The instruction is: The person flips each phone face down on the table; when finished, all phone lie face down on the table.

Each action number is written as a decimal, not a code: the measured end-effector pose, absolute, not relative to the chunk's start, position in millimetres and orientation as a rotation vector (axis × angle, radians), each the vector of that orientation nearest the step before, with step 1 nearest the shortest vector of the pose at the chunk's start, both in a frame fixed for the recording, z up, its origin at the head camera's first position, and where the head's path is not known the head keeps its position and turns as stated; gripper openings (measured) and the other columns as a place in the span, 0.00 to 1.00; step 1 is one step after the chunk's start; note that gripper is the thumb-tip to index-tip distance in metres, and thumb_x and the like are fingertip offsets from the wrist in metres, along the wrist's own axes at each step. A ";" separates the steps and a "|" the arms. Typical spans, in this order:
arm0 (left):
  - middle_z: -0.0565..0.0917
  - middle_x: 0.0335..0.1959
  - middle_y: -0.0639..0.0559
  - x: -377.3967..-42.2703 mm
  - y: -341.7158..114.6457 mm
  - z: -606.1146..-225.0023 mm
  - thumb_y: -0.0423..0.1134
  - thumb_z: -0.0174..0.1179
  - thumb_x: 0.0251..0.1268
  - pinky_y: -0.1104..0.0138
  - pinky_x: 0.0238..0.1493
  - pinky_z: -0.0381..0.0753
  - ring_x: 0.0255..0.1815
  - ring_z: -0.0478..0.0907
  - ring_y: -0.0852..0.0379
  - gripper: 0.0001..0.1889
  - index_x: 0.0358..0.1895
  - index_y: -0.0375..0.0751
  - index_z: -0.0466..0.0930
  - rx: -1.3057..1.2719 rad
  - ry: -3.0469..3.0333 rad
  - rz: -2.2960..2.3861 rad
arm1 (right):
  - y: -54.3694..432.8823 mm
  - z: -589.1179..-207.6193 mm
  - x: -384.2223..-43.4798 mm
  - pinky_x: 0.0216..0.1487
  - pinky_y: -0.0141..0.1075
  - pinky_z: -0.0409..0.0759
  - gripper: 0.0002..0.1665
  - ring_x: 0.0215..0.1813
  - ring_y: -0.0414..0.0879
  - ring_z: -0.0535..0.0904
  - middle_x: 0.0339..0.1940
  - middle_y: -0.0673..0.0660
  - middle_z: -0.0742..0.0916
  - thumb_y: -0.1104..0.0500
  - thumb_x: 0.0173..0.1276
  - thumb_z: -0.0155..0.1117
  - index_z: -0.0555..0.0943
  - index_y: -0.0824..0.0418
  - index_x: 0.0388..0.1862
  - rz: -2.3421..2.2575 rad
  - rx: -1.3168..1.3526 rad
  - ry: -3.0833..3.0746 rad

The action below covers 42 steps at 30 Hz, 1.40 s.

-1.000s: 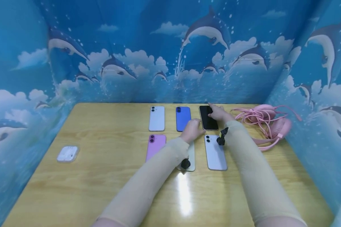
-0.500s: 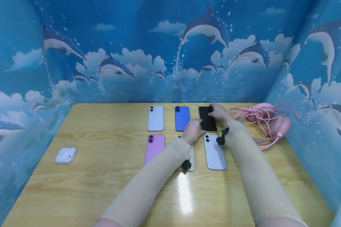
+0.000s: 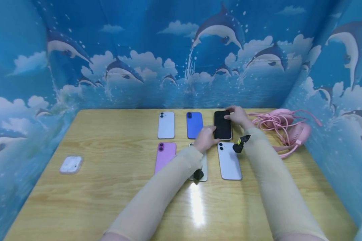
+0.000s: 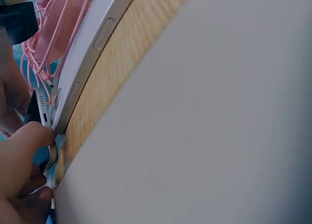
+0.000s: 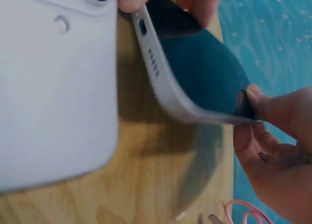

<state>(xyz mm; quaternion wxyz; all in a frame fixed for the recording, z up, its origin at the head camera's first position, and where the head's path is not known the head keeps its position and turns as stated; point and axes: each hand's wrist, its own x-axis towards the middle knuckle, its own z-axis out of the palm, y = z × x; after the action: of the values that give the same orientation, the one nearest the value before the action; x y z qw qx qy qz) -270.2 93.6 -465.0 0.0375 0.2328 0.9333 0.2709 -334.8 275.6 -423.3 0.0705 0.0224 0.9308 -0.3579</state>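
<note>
A smartphone lies screen up at the back of the table, its dark glass facing me. My right hand pinches its right edge, thumb over the screen and fingers beneath. In the right wrist view that side of the smartphone is tilted up off the wood, above its shadow. My left hand holds the near left corner, its thumb along the bottom edge. A pale lilac phone, back up, is just in front of it. To the left is a blue phone.
A whitish phone is partly under my left sleeve, beside a purple phone. A pale phone lies behind. Pink headphones with tangled cable sit at right. Boxed white earphones lie far left on the table.
My right hand has shifted right and slightly back, and the dark-screened smartphone has moved a little right with its right edge raised. My left hand stays at the near left corner.
</note>
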 end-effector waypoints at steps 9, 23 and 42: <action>0.75 0.62 0.45 -269.6 92.5 -461.0 0.46 0.63 0.63 0.69 0.64 0.70 0.63 0.71 0.53 0.29 0.64 0.36 0.71 0.816 2.860 0.735 | 272.0 -409.3 -331.2 0.39 0.43 0.80 0.30 0.38 0.54 0.80 0.52 0.72 0.78 0.54 0.67 0.61 0.71 0.71 0.62 -0.999 0.058 2.851; 0.61 0.72 0.45 -260.3 99.2 -446.3 0.36 0.62 0.64 0.71 0.71 0.54 0.72 0.57 0.53 0.36 0.72 0.36 0.56 1.162 2.974 0.631 | 242.2 -391.8 -333.9 0.42 0.50 0.78 0.25 0.42 0.60 0.75 0.53 0.73 0.76 0.63 0.67 0.53 0.70 0.76 0.60 -0.674 0.000 2.972; 0.65 0.71 0.46 -264.0 83.5 -442.3 0.38 0.65 0.61 0.70 0.67 0.63 0.69 0.63 0.55 0.34 0.70 0.36 0.63 1.008 2.953 0.829 | 247.5 -414.7 -336.5 0.68 0.54 0.64 0.38 0.70 0.63 0.60 0.74 0.66 0.59 0.41 0.76 0.38 0.49 0.55 0.78 -1.300 -0.083 2.498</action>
<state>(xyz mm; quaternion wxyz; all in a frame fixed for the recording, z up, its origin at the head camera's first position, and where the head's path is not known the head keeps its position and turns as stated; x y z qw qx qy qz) -264.0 83.5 -442.3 -0.0433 0.3119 0.9138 0.2567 -336.5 247.5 -414.7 0.1613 -0.0292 0.8751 -0.4553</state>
